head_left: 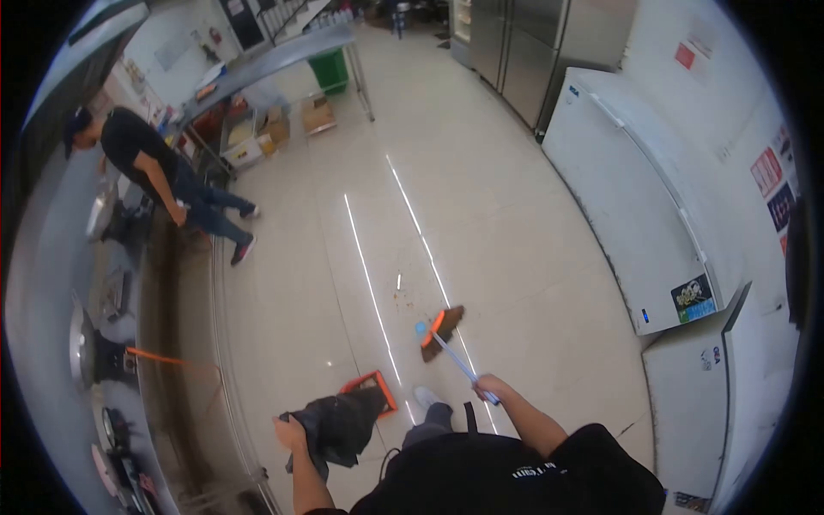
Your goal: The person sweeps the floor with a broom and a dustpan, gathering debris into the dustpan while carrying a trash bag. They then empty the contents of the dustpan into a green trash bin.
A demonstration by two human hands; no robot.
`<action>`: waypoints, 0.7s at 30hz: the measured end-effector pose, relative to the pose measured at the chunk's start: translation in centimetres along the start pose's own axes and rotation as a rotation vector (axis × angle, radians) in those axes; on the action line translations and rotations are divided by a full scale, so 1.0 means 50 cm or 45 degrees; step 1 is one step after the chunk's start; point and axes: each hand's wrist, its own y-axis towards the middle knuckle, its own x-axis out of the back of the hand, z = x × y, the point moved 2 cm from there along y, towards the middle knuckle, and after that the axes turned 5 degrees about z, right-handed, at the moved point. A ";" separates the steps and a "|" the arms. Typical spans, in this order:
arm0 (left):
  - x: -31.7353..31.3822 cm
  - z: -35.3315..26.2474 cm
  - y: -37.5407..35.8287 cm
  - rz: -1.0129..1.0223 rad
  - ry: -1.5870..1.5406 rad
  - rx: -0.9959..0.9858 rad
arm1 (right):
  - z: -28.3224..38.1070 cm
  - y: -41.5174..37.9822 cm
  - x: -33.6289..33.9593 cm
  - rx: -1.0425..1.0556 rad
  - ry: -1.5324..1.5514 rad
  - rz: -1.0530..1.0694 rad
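Two hands busy: our right hand [487, 388] wraps the broom [443, 332], left hand [288, 429] clutches a black bag [339, 425]; open floor [481, 197] at twelve o'clock, freezer [635, 197] edge at two.

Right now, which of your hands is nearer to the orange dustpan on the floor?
Left. The left hand, gripping a black bag, is just beside the dustpan. The right hand holds the broom handle farther off.
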 end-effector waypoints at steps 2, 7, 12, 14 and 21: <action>-0.017 0.003 0.006 0.033 0.004 -0.054 | 0.025 0.079 0.005 0.037 0.048 -0.015; -0.005 -0.044 -0.004 0.034 -0.061 0.022 | 0.173 0.035 0.020 -0.192 0.228 -0.018; -0.003 -0.095 0.006 0.009 -0.157 0.113 | 0.389 -0.150 0.073 -0.345 0.307 -0.106; 0.019 -0.135 -0.013 0.035 -0.145 0.149 | 0.490 -0.191 0.106 -0.331 -0.125 -0.161; 0.006 -0.187 -0.056 -0.121 -0.174 0.286 | 0.778 0.014 0.249 -0.153 -1.248 -0.258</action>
